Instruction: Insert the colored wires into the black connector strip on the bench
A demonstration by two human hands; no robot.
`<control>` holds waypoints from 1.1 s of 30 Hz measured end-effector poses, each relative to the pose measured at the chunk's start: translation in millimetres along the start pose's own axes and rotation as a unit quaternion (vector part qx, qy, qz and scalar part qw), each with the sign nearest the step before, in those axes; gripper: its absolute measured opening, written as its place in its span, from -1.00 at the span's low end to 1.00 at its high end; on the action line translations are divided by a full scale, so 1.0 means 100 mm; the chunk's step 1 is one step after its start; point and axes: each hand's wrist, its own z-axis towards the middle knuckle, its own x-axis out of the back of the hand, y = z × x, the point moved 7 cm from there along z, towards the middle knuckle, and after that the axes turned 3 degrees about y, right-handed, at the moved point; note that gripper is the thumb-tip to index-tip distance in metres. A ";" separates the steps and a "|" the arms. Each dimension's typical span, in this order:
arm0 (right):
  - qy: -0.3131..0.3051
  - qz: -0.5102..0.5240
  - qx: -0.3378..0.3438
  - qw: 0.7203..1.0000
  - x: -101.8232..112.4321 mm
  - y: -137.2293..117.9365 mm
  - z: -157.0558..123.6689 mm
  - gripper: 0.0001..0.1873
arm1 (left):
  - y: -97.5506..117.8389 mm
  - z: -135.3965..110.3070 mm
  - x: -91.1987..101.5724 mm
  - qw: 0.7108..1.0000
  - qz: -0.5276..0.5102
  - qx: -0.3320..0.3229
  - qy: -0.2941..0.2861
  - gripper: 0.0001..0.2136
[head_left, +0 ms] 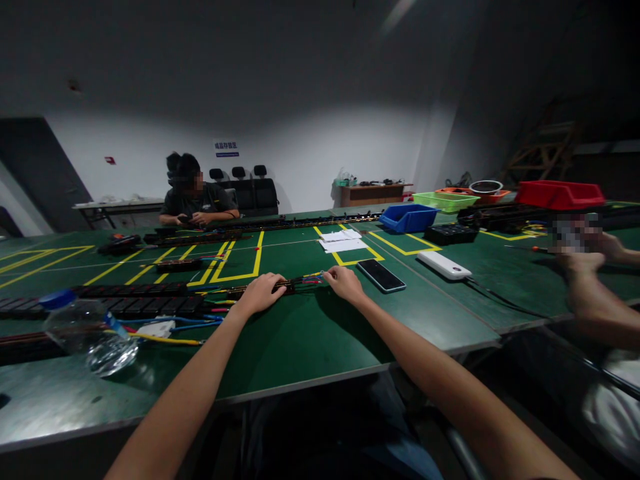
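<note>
My left hand (261, 293) is closed over a narrow dark wired strip (300, 285) lying on the green table, its thumb along the near side. Thin coloured wires (314, 277), among them yellow, blue and red, stick out from the strip's right end. My right hand (345, 283) pinches the tip of these wires between thumb and fingertips; the exact tip is too small to make out. A dark phone (381, 275) lies face up just right of my right hand. Left of my left hand are black segmented strips (145, 307) with loose blue and yellow cables (165, 338).
A clear bottle with a blue cap (93, 333) leans at the left. White papers (343, 241), a white power bank (443, 265) with a cable, and a blue bin (409, 218) are beyond. A co-worker's hands (583, 247) are at the right; another person (193, 193) sits opposite.
</note>
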 end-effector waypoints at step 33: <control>0.025 0.026 -0.004 0.999 0.05 0.08 0.06 -0.53 | -0.02 -0.01 0.01 1.000 -0.012 0.003 0.002 -0.65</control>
